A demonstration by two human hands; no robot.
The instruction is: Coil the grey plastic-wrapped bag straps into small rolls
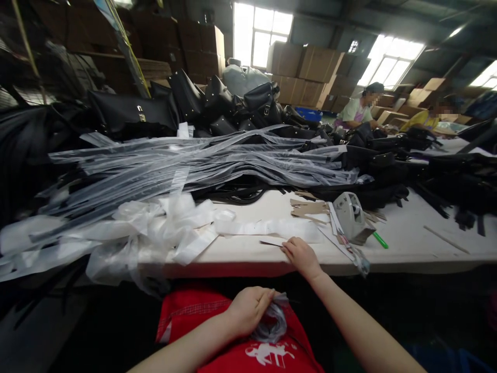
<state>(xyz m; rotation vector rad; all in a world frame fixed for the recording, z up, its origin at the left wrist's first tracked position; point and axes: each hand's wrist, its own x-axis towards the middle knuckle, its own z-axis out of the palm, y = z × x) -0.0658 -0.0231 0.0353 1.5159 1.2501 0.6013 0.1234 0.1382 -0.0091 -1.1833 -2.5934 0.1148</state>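
My left hand [250,311] is low over my red apron [194,311], fingers closed on a coil of clear plastic strip [274,324]. At the table's front edge, my right hand [303,255] pinches a thin, dark, pointed blade [271,243]; its handle end is hidden in the fingers. Just beyond the blade, a flat white plastic strip [267,228] lies along the white tabletop [233,254]. To the left is a crumpled heap of translucent plastic film [163,223]. Farther back lies a thick bundle of long, plastic-sleeved straps [217,155].
Right of my right hand stand a grey tape dispenser [353,217], brown card strips [310,208] and a green pen-like item [380,240]. Black bags [132,111] pile up behind the straps. Two people [357,111] work at the far right, before stacked cartons [306,62].
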